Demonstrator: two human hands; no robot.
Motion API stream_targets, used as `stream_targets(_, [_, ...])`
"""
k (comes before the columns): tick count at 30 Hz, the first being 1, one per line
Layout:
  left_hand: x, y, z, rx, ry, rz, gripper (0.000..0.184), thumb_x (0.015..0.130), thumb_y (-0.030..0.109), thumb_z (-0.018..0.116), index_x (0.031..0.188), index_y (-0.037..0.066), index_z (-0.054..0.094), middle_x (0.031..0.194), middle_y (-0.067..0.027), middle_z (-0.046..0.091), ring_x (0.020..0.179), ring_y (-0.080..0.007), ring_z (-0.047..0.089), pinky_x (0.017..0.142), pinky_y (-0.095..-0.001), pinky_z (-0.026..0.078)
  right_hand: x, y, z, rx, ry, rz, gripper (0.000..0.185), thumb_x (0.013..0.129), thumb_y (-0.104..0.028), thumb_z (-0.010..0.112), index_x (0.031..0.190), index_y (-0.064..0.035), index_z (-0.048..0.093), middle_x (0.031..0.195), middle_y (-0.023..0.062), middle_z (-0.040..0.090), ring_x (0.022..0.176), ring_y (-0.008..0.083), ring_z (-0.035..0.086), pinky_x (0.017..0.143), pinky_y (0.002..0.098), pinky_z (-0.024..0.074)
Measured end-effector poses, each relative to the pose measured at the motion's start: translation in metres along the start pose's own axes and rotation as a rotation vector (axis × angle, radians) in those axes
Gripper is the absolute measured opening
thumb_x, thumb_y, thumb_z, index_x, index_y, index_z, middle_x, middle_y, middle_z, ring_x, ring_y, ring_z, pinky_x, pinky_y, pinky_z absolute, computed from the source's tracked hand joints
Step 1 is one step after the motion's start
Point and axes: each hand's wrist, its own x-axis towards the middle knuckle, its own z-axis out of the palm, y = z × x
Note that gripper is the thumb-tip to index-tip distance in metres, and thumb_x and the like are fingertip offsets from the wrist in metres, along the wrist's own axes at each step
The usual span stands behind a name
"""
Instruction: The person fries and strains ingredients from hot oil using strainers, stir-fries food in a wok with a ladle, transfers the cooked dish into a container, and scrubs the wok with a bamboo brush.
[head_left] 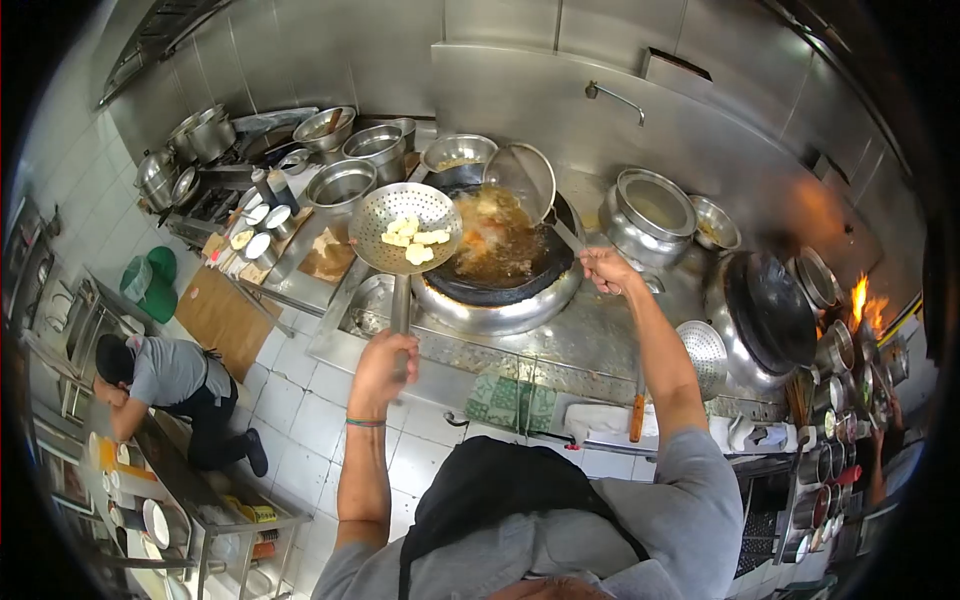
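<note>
My left hand [384, 368] is closed round the handle of a perforated skimmer [378, 203]. Several pale yellow pieces of food [413, 238] lie in its bowl, at the left of the wok. My right hand [607, 271] grips the handle of a round mesh strainer [520, 180], tilted over the far side of the wok [547, 272]. Bubbling brown oil [500, 245] fills the wok, with orange and pale bits in it. What those bits are I cannot make out.
A large lidded pot [650, 215] stands right of the wok; beyond it is a second dark wok [765, 310]. Flames [866, 303] rise at the far right. Metal bowls [375, 145] line the left counter. Another person [175, 375] bends over a lower-left shelf.
</note>
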Motion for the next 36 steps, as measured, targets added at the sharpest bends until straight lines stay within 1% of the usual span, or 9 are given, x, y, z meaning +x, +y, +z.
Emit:
stream_targets(4, [-0.002, 0.0, -0.008, 0.029, -0.007, 0.011, 0.019, 0.082, 0.008, 0.06, 0.096, -0.002, 0.053, 0.07, -0.0078, 0.053, 0.055, -0.0179, 0.051, 0.045, -0.0332, 0.04, 0.02, 0.008, 0.006, 0.291, -0.132, 0.068, 0.021, 0.102, -0.019, 0.054, 0.119, -0.0071, 0.054, 0.075, -0.0012, 0.052, 0.041, 0.0036, 0.034, 0.032, 0.023, 0.0273])
stream_targets(8, [0.005, 0.005, -0.016, 0.024, -0.001, 0.017, 0.012, 0.083, 0.008, 0.059, 0.09, 0.0, 0.054, 0.069, -0.0074, 0.053, 0.056, -0.0175, 0.052, 0.046, -0.0331, 0.04, 0.016, 0.017, 0.024, 0.552, -0.169, 0.074, 0.028, 0.102, -0.014, 0.051, 0.129, -0.0053, 0.048, 0.075, -0.0018, 0.049, 0.043, 0.0008, 0.033, 0.032, 0.0196, 0.0269])
stream_targets(9, [0.009, 0.005, -0.018, 0.016, -0.013, 0.018, 0.01, 0.083, 0.008, 0.059, 0.088, 0.0, 0.055, 0.069, -0.0072, 0.053, 0.056, -0.0173, 0.052, 0.046, -0.033, 0.04, 0.015, 0.018, 0.028, 0.573, -0.175, 0.06, 0.025, 0.102, -0.018, 0.054, 0.124, -0.0065, 0.05, 0.074, -0.0021, 0.049, 0.042, 0.0009, 0.033, 0.032, 0.0189, 0.028])
stream_targets(15, [0.04, 0.006, -0.014, -0.039, -0.015, 0.003, 0.008, 0.082, 0.006, 0.062, 0.081, 0.003, 0.055, 0.07, -0.0061, 0.054, 0.057, -0.0166, 0.052, 0.048, -0.0324, 0.039, 0.004, -0.006, 0.044, 0.655, -0.131, -0.029, 0.021, 0.102, -0.014, 0.053, 0.121, -0.0069, 0.051, 0.076, -0.0003, 0.051, 0.042, 0.0016, 0.035, 0.031, 0.0199, 0.0286])
stream_targets(18, [0.059, 0.009, -0.009, -0.046, -0.009, -0.016, 0.009, 0.082, 0.006, 0.063, 0.082, 0.004, 0.055, 0.071, -0.0059, 0.054, 0.057, -0.0163, 0.052, 0.048, -0.032, 0.039, -0.003, -0.024, 0.041, 0.644, -0.142, -0.019, 0.019, 0.102, -0.012, 0.052, 0.12, -0.0067, 0.051, 0.077, 0.0008, 0.051, 0.043, 0.0018, 0.036, 0.031, 0.0198, 0.0288])
stream_targets(25, [0.058, 0.011, -0.014, -0.054, -0.045, -0.008, 0.01, 0.081, 0.006, 0.064, 0.085, 0.004, 0.055, 0.071, -0.0057, 0.054, 0.055, -0.0159, 0.052, 0.046, -0.0315, 0.039, -0.027, -0.045, 0.066, 0.209, 0.079, -0.075, 0.006, 0.096, -0.006, 0.051, 0.1, -0.0095, 0.051, 0.07, 0.0032, 0.052, 0.038, 0.0083, 0.037, 0.028, 0.0286, 0.0293])
stream_targets(28, [0.039, 0.013, -0.012, -0.069, 0.012, 0.007, 0.009, 0.085, 0.008, 0.061, 0.081, 0.004, 0.054, 0.068, -0.005, 0.053, 0.049, -0.0135, 0.05, 0.039, -0.0285, 0.039, -0.022, -0.042, 0.079, 0.126, 0.104, -0.098, 0.012, 0.095, -0.008, 0.052, 0.107, -0.0059, 0.051, 0.068, 0.0034, 0.053, 0.036, 0.0089, 0.038, 0.028, 0.0285, 0.029])
stream_targets(34, [0.003, 0.002, -0.037, -0.061, 0.042, 0.049, 0.012, 0.082, 0.008, 0.061, 0.09, 0.004, 0.053, 0.07, -0.0062, 0.053, 0.055, -0.0169, 0.052, 0.046, -0.0317, 0.039, -0.006, -0.044, 0.112, 0.145, 0.061, -0.096, 0.005, 0.095, -0.005, 0.048, 0.098, -0.0073, 0.051, 0.064, 0.0036, 0.051, 0.035, 0.0099, 0.039, 0.026, 0.0305, 0.0294])
stream_targets(36, [-0.011, 0.0, -0.033, -0.077, 0.12, 0.069, 0.01, 0.084, 0.007, 0.06, 0.086, 0.003, 0.051, 0.068, -0.0057, 0.051, 0.048, -0.0149, 0.051, 0.039, -0.0289, 0.04, 0.004, -0.042, 0.131, 0.081, 0.07, -0.101, 0.006, 0.095, -0.006, 0.047, 0.099, -0.0062, 0.051, 0.064, 0.0046, 0.052, 0.033, 0.011, 0.04, 0.025, 0.0308, 0.0294])
